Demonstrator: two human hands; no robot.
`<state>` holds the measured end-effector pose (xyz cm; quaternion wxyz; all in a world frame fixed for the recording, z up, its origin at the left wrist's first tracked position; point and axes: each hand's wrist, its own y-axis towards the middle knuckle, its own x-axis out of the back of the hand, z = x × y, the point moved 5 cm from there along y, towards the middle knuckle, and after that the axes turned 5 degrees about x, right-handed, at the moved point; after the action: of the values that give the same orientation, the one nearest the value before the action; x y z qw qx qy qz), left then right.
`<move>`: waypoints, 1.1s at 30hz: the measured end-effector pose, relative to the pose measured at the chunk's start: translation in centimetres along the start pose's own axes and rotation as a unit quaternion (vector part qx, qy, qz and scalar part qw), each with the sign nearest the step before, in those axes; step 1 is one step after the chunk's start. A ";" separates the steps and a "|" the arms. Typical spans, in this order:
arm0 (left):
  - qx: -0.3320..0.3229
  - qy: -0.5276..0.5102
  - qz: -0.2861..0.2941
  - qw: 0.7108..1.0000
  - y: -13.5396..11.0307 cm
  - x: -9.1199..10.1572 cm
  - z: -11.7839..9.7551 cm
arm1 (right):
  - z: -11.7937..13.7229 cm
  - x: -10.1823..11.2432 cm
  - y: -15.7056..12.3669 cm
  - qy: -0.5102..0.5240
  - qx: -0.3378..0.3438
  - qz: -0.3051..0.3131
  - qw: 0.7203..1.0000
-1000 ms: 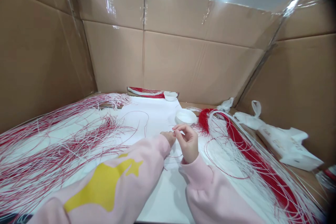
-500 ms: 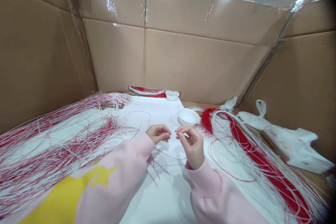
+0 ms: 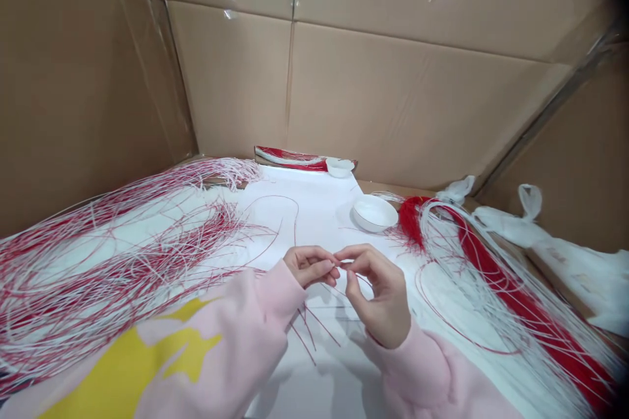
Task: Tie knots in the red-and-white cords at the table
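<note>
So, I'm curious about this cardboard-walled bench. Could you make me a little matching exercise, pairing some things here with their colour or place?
Things:
1. round white bowl
2. left sleeve
3. thick red bundle of strands
4. white plastic bag

Colours or places:
A. against the cardboard wall at the far right
B. pink with a yellow star
C. on the white paper sheet
D. right of the paper, among white strands

Right pairs: 1-C, 2-B, 3-D, 4-A.
</note>
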<state>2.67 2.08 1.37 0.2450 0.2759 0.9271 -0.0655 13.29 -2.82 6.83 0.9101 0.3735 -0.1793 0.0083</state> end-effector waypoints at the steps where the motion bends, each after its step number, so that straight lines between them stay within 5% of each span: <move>1: 0.002 -0.003 0.005 1.000 0.0 0.0 0.1 | 0.0 0.0 0.0 -0.003 -0.001 0.002 1.000; 33: -0.010 0.013 -0.026 1.000 0.0 0.0 -0.2 | 0.0 0.0 0.0 -0.014 0.009 0.007 1.000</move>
<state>2.59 2.14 1.53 0.2337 0.2501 0.9378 -0.0585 13.26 -2.86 6.80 0.9039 0.3806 -0.1946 0.0108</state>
